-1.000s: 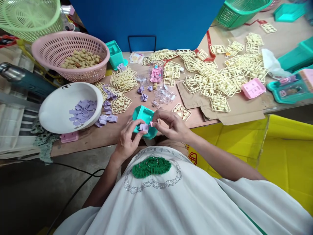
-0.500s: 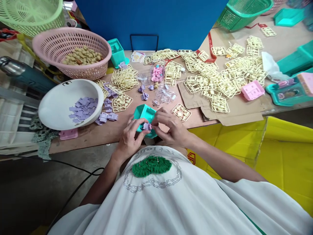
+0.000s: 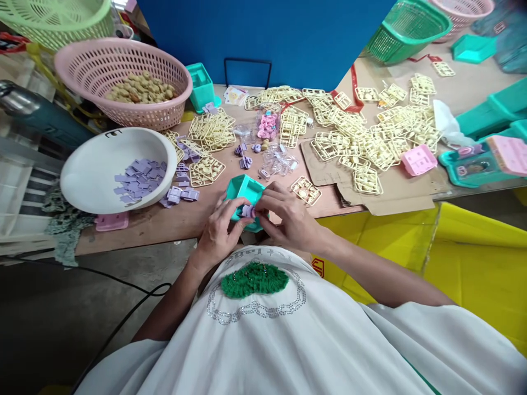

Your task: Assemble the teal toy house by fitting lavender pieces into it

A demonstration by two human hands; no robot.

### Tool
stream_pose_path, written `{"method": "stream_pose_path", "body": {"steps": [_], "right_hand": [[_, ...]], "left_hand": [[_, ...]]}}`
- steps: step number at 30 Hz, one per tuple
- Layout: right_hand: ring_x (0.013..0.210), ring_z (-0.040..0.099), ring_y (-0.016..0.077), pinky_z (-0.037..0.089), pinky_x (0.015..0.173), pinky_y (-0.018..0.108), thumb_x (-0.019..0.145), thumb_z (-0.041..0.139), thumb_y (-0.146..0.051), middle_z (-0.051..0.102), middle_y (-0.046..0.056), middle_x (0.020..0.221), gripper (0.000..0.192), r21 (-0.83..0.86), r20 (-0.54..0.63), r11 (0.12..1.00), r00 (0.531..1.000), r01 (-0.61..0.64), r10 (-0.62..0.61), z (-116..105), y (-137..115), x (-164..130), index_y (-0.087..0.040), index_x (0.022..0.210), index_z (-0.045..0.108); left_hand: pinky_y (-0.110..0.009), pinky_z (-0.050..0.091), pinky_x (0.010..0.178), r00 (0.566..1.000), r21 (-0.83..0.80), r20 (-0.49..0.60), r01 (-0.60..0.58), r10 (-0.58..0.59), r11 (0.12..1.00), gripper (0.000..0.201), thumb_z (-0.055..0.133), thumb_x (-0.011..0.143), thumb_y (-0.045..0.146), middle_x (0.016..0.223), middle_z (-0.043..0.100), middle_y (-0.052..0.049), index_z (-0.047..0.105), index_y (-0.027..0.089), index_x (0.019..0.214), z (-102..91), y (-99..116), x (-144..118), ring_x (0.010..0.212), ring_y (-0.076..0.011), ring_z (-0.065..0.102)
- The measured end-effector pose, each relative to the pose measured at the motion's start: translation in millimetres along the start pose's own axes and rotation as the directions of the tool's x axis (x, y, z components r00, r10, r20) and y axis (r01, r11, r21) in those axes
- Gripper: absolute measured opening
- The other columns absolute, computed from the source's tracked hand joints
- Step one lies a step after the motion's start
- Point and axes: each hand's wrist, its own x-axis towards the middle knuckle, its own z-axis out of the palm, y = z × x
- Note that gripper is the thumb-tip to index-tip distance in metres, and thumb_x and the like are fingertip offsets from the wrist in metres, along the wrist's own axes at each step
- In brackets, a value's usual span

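Between my two hands is a small purple plastic part (image 3: 247,211), held over a teal plastic box (image 3: 246,189) at the table's front edge. My left hand (image 3: 219,226) pinches the part from the left with thumb and index finger. From the right, my right hand (image 3: 286,213) closes its thumb and fingertips on the part's other end; the fingers hide some of it. Just beyond lie clear plastic pieces (image 3: 279,163) and a few loose purple parts (image 3: 246,162). A cream part frame (image 3: 306,190) lies right of the box.
A white bowl (image 3: 82,181) of purple pieces stands at the left, below a pink basket (image 3: 123,55) of peanuts. Cream part frames (image 3: 349,140) spread across the right, partly on cardboard (image 3: 395,202). A blue panel (image 3: 263,33) rises behind; a yellow sheet (image 3: 473,263) hangs at right.
The camera view has shifted slightly. Both hands keep their hold on the purple part, which has turned a little between the fingers.
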Motion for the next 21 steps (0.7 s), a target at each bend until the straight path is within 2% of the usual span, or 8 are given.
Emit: {"method": "stream_pose_path", "body": {"steps": [8, 12, 16, 21], "right_hand": [[0.081, 0.048, 0.024, 0.04, 0.073, 0.037, 0.096, 0.052, -0.007, 0.061, 0.007, 0.08, 0.017, -0.06, 0.093, 0.998, 0.995, -0.016, 0.022, -2, -6, 12, -0.022, 0.086, 0.053], [0.08, 0.048, 0.0238, 0.042, 0.075, 0.038, 0.094, 0.05, -0.003, 0.058, 0.006, 0.081, 0.021, -0.111, 0.145, 0.993, 0.989, 0.034, -0.018, -4, -10, 18, -0.022, 0.087, 0.052], [0.079, 0.048, 0.0239, 0.044, 0.079, 0.042, 0.095, 0.047, -0.004, 0.055, 0.006, 0.081, 0.02, -0.162, 0.173, 0.981, 0.982, 0.105, -0.077, -2, -11, 19, -0.023, 0.089, 0.05], [0.08, 0.049, 0.0237, 0.045, 0.078, 0.042, 0.099, 0.046, -0.006, 0.054, 0.005, 0.081, 0.019, -0.158, 0.096, 0.981, 0.991, 0.111, -0.097, 5, -8, 14, -0.023, 0.09, 0.05]], "left_hand": [[-0.032, 0.059, 0.096, 0.999, -0.013, 0.008, 0.049, -0.049, 0.999, 0.029, 0.057, 0.103, 0.033, 0.119, 0.077, -0.008, 0.065, 0.023, 0.129, -1.6, -4, -4, 0.109, -0.0224, 0.074], [-0.033, 0.059, 0.097, 1.0, -0.005, -0.018, 0.015, -0.016, 1.0, 0.031, 0.056, 0.104, 0.032, 0.12, 0.077, -0.008, 0.063, 0.023, 0.133, 1.2, -5, -5, 0.11, -0.0232, 0.074], [-0.037, 0.058, 0.099, 0.995, 0.042, -0.066, -0.075, 0.078, 0.996, 0.034, 0.054, 0.105, 0.031, 0.12, 0.077, -0.01, 0.06, 0.02, 0.136, 7.5, -6, -7, 0.108, -0.0248, 0.073], [-0.039, 0.056, 0.1, 0.997, 0.063, -0.053, -0.058, 0.062, 0.996, 0.033, 0.052, 0.105, 0.028, 0.12, 0.077, -0.01, 0.06, 0.02, 0.136, 10.5, -4, -7, 0.107, -0.0251, 0.073]]}}
